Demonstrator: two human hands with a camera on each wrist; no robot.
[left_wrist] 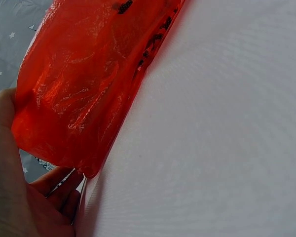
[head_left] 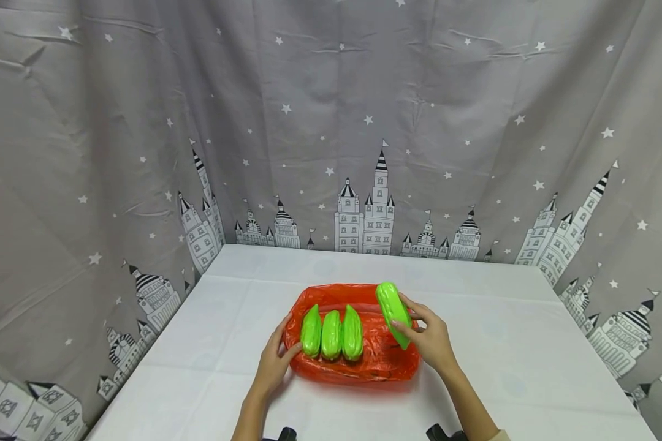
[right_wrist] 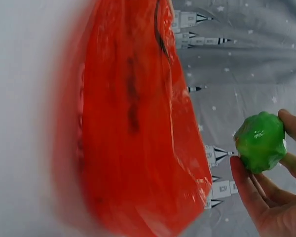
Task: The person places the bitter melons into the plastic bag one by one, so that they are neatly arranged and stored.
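Thumb and fingers of my right hand [head_left: 431, 338] pinch a bright green ridged gourd [head_left: 393, 309], held tilted over the right end of an opened red plastic bag [head_left: 383, 361]. Seen end-on in the right wrist view, that lumpy gourd [right_wrist: 260, 142] is raised beside the bag [right_wrist: 138, 163]. Three more green gourds, the left one [head_left: 311, 331], the middle one [head_left: 331, 335] and the right one [head_left: 352, 332], lie side by side in the bag's left half. My left hand [head_left: 274, 361] grips the bag's left edge, thumb at the near side and fingers around the outside.
The bag stands on a white-covered table [head_left: 198, 373], its thin walls marked with black print. Behind and along both sides of the table hangs a grey curtain [head_left: 309, 79] printed with castles and stars.
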